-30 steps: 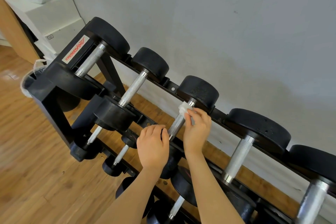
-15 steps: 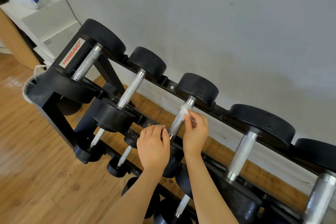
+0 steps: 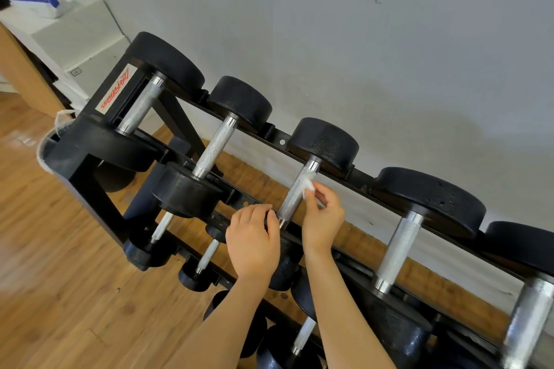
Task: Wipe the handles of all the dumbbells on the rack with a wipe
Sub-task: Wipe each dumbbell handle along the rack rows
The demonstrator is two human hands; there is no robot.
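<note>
- Dumbbells (image 3: 305, 177) sit in a slanted row on the top tier of the black metal rack (image 3: 90, 159), each with round matte black rubber heads and a straight silver handle that is knurled along the middle and smooth at the collars
- The third dumbbell from the rack's left end is the one being handled; its knurled handle (image 3: 292, 201) runs from the far rail down to the near rail
- The wipe (image 3: 308, 184) is a small crumpled white wad, soft and irregular, pressed against the upper part of that handle just below the far head
- The right hand (image 3: 322, 219) pinches the wipe between thumb and curled fingers (image 3: 314, 195), holding it against the metal
- The left hand (image 3: 253, 237) grips the near head of the same dumbbell, fingers curled over its rim beside the lower collar
- Smaller dumbbells (image 3: 207, 260) with thin pale handles lie on the lower tier near the rack's left end
- A red-lettered white label (image 3: 115, 90) is stuck on the rack's left end frame
- The floor (image 3: 60, 278) is glossy wood plank; the wall (image 3: 359, 39) is flat grey
- A white cabinet (image 3: 75, 36) at the far left carries a tissue box (image 3: 45, 3)
- Compared with half a second ago, the wipe sits a little lower on the handle, further from the far collar, and the right-hand fingers are spread slightly wider; the left hand's grip looks unchanged
</note>
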